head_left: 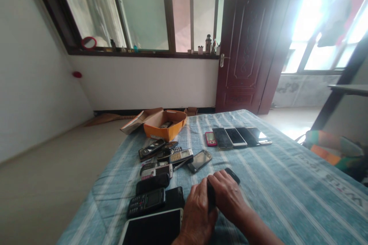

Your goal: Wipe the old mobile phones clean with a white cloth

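My left hand [199,210] is closed around a dark mobile phone [211,194], held on edge low over the bed's near part. From the other side my right hand [228,195] grips the same phone, its fingers curled over the top. Most of the phone is covered by my fingers. Just past the right hand lies another dark phone [233,175], partly hidden by it. Left of my hands are a white-framed tablet [155,227], a black keypad phone [146,202] and a black case-like item [174,198]. A grey touchscreen phone [200,160] lies beyond.
Several old phones are piled at left, among them a silver keypad phone [181,155]. An orange cardboard box [172,132] with its lid open stands behind them, a phone inside. A pink phone [211,138] and several smartphones [235,137] form a row on the striped bedspread [276,183].
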